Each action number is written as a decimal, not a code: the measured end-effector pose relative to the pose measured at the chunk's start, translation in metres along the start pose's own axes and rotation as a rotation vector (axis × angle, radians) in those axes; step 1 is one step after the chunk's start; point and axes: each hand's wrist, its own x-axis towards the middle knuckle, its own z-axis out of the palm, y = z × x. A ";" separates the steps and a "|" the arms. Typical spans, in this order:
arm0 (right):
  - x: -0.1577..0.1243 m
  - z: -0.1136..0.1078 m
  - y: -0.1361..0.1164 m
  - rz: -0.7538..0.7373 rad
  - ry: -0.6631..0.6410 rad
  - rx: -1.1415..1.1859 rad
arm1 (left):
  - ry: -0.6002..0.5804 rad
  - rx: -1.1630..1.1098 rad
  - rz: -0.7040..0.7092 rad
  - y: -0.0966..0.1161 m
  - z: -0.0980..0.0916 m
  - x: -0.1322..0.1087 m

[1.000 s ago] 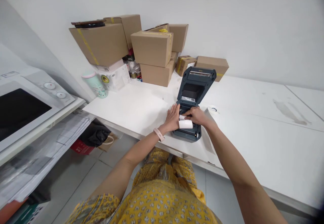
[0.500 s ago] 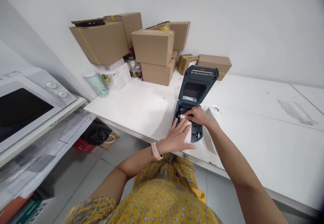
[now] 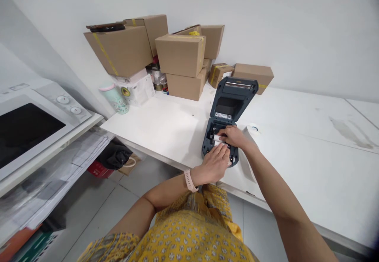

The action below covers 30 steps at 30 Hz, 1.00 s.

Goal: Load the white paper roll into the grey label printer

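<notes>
Your left hand has slid off the left side of the label printer and now lies across its front edge, the side nearest your body. The white strip that lay bare beside it a moment ago is almost wholly under your palm. That hand is flat, fingers stretched out and close together, gripping nothing, with the fingertips pointing toward your right hand. A pale wristband sits just behind the left wrist.

Your right hand has barely shifted. Its fingers are bent down into the open bay of the printer, and their tips rest on the white paper roll. Whether they pinch the paper or only press on it cannot be told from here. A little of the roll shows just left of those fingertips, between your two hands.

Beyond your right fingertips the printer's lid stands raised and tilted away from you. Just to the right of your right knuckles a small white ring lies on the white table. Well beyond both hands, cardboard boxes are stacked against the wall. Far to the left of your left fingers stand a pale green tumbler and a white microwave.
</notes>
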 end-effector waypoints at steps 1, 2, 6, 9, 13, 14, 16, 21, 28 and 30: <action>0.000 0.000 0.001 -0.002 0.001 0.002 | -0.001 -0.003 -0.011 0.002 0.000 0.001; 0.000 0.000 0.001 -0.004 0.001 0.005 | -0.004 -0.007 -0.021 0.003 0.000 0.003; -0.001 0.001 0.003 -0.029 0.010 0.032 | -0.006 -0.021 -0.029 0.007 -0.003 0.000; -0.003 0.002 0.004 -0.046 0.021 0.053 | -0.004 -0.009 -0.013 0.006 -0.008 -0.006; -0.004 0.003 0.002 -0.048 0.030 0.062 | -0.025 0.012 0.014 0.001 -0.013 -0.014; -0.004 0.003 0.002 -0.044 0.031 0.061 | -0.027 0.009 0.015 0.000 -0.013 -0.015; -0.004 0.003 0.000 -0.029 0.035 0.056 | -0.025 -0.002 0.010 -0.001 -0.013 -0.016; -0.004 0.001 -0.007 0.005 0.046 0.037 | -0.013 0.006 -0.004 0.002 -0.014 -0.015; -0.006 -0.001 -0.011 0.014 0.055 0.019 | -0.012 0.020 -0.001 0.006 -0.011 -0.015; -0.006 -0.001 -0.012 0.015 0.056 0.015 | -0.005 0.015 0.002 0.005 -0.010 -0.016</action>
